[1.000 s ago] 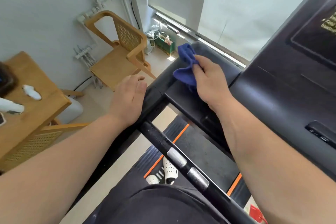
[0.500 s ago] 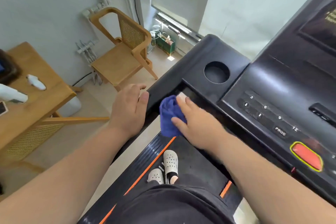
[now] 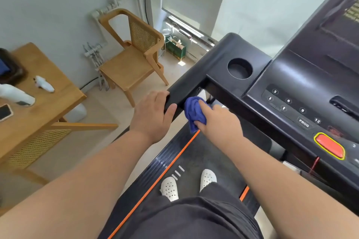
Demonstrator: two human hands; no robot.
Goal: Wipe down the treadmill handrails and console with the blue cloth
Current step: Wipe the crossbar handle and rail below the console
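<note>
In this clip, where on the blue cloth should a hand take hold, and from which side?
Probably the bunched middle of the blue cloth, from the person's right, as the right hand does now: the wad is pressed against the inner side of the handrail, which the left hand grips, so only that side is free.

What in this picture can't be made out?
Head view only.
Console screen: blurred, cut off by the right edge; its text unreadable.
Handrail patch beneath the blue cloth: hidden by cloth and right hand.
Dark object on the wooden table: cut off by the left edge.
</note>
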